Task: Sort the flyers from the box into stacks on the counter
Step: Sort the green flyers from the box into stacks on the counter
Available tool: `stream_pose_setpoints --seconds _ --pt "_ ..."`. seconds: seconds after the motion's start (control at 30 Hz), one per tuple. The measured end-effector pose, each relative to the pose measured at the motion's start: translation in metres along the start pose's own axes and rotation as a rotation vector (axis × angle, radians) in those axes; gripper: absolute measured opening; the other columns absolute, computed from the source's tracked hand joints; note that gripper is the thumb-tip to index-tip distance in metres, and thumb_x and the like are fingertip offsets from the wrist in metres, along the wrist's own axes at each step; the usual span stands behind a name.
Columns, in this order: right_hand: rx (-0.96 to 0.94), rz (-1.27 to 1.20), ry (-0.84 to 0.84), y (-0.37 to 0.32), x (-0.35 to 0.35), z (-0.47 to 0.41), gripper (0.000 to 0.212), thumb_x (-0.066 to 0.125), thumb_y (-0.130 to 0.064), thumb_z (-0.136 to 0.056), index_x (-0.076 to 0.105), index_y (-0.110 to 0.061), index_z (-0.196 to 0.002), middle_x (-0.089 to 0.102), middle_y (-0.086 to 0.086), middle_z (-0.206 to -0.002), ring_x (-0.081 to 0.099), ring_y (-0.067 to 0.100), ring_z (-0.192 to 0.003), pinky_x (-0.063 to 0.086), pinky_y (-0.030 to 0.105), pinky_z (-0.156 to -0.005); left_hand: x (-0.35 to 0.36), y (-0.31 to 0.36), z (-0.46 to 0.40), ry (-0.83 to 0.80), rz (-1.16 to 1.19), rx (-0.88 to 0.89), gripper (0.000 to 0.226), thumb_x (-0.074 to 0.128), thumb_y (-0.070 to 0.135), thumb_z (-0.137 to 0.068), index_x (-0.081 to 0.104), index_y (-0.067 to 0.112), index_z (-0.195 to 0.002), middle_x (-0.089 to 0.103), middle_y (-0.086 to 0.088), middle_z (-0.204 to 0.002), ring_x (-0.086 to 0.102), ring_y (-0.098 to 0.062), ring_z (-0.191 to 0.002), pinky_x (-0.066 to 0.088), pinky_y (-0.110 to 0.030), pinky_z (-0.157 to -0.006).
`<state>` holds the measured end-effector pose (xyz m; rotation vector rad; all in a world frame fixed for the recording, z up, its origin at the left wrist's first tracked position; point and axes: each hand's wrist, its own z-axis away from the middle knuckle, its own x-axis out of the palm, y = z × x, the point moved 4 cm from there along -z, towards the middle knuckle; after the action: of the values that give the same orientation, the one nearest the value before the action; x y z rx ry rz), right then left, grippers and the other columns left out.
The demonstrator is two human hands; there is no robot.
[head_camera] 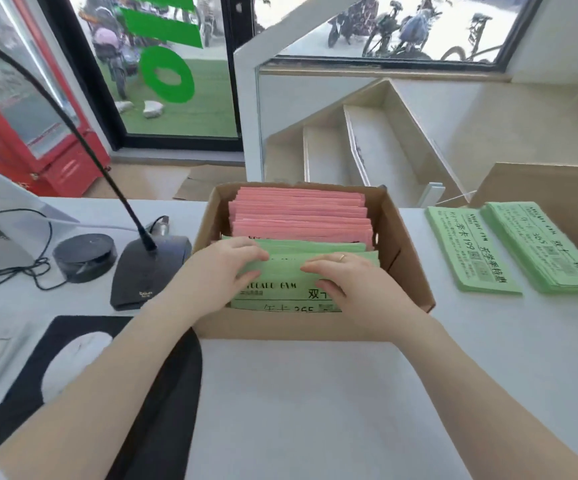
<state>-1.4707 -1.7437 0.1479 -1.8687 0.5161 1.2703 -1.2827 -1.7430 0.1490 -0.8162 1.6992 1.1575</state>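
An open cardboard box [409,271] stands on the white counter [298,393]. Pink flyers [298,213] fill its far half and green flyers [280,289] its near half. My left hand [221,268] reaches into the box's left side, fingers curled over the top edges of the green flyers and thumb on the front sheet. My right hand [353,285], with a ring on it, lies on the right part of the same green flyers, fingers curled over their upper edges. Two stacks of green flyers [471,251] [544,247] lie side by side on the counter, right of the box.
A gooseneck microphone on a black base [142,271] and a round black device [83,256] with cables stand left of the box. A black mouse pad with a white mouse [73,358] lies near left. A second cardboard box [557,192] sits at the back right.
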Motion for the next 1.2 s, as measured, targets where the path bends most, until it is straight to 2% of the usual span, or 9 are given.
stream_pose_setpoints --seconds 0.37,0.5,0.6,0.67,0.8,0.87,0.97,1.03,1.2 --pt "0.153 0.191 -0.118 -0.022 0.014 -0.017 0.036 0.052 -0.015 -0.093 0.054 -0.021 -0.128 0.053 -0.007 -0.133 0.048 0.017 -0.120 0.032 0.024 -0.095 0.003 -0.026 -0.002 -0.098 -0.023 0.064 0.043 0.057 0.036 -0.089 0.050 0.027 -0.130 0.047 0.010 -0.135 0.039 -0.012 -0.125 0.041 -0.032 -0.097" --pt "0.312 0.112 -0.124 -0.020 0.015 -0.017 0.033 0.060 -0.021 -0.088 0.054 -0.023 -0.121 0.054 -0.004 -0.113 0.047 0.015 -0.096 0.038 0.027 -0.084 0.005 -0.027 -0.002 -0.078 -0.007 0.110 0.043 0.059 0.042 -0.085 0.055 0.026 -0.125 0.049 0.009 -0.131 0.040 -0.014 -0.123 0.039 -0.031 -0.095" --pt "0.361 0.286 -0.247 -0.020 0.015 -0.020 0.016 0.063 -0.031 -0.085 0.057 -0.018 -0.091 0.054 0.000 -0.082 0.048 0.021 -0.082 0.032 0.028 -0.063 0.007 -0.028 -0.002 -0.086 -0.005 0.139 0.040 0.063 0.043 -0.082 0.060 0.025 -0.118 0.045 0.006 -0.137 0.035 -0.016 -0.127 0.035 -0.034 -0.102" --pt "0.341 0.373 -0.283 -0.021 0.015 -0.022 0.022 0.061 -0.034 -0.085 0.056 -0.013 -0.084 0.056 0.003 -0.076 0.052 0.025 -0.082 0.028 0.026 -0.063 0.005 -0.026 -0.002 -0.050 0.002 0.220 0.037 0.066 0.043 -0.079 0.064 0.022 -0.109 0.042 0.003 -0.139 0.030 -0.019 -0.131 0.029 -0.037 -0.107" --pt "0.226 0.475 -0.067 -0.027 0.010 -0.017 0.019 0.056 -0.031 -0.089 0.058 -0.013 -0.090 0.063 0.000 -0.086 0.058 0.025 -0.086 0.032 0.032 -0.085 0.003 -0.019 0.000 -0.065 0.010 0.290 0.037 0.064 0.037 -0.083 0.060 0.015 -0.112 0.057 -0.001 -0.120 0.049 -0.022 -0.113 0.042 -0.037 -0.092" --pt "0.177 0.439 0.111 -0.037 0.000 -0.005 0.018 0.057 -0.026 -0.085 0.058 -0.008 -0.082 0.062 0.003 -0.073 0.060 0.029 -0.069 0.040 0.033 -0.065 -0.006 -0.011 0.009 0.046 0.071 0.289 0.029 0.061 0.031 -0.087 0.057 0.016 -0.112 0.065 -0.003 -0.107 0.060 -0.025 -0.095 0.051 -0.038 -0.077" --pt "0.123 0.467 0.325 -0.067 -0.032 0.023 0.025 0.049 -0.031 -0.081 0.059 -0.009 -0.074 0.061 0.000 -0.064 0.056 0.024 -0.053 0.022 0.016 -0.044 -0.035 0.013 0.038 0.363 0.194 0.394 0.021 0.055 0.032 -0.083 0.055 0.022 -0.101 0.071 0.000 -0.090 0.064 -0.019 -0.074 0.052 -0.030 -0.058" --pt "0.050 0.484 0.382 -0.091 -0.052 0.045 0.031 0.043 -0.034 -0.083 0.062 -0.010 -0.078 0.062 -0.001 -0.067 0.052 0.023 -0.053 0.013 0.019 -0.044 -0.050 0.031 0.061 0.459 0.265 0.436 0.020 0.050 0.034 -0.084 0.051 0.025 -0.101 0.071 0.002 -0.091 0.061 -0.010 -0.075 0.051 -0.026 -0.061" --pt "0.015 0.444 0.264 -0.111 -0.055 0.100 0.028 0.043 -0.036 -0.081 0.062 -0.016 -0.080 0.065 -0.006 -0.070 0.057 0.020 -0.054 0.027 0.018 -0.044 -0.041 0.063 0.117 0.446 0.362 0.470 0.023 0.053 0.031 -0.086 0.051 0.022 -0.106 0.067 0.006 -0.096 0.061 -0.010 -0.086 0.052 -0.022 -0.065"
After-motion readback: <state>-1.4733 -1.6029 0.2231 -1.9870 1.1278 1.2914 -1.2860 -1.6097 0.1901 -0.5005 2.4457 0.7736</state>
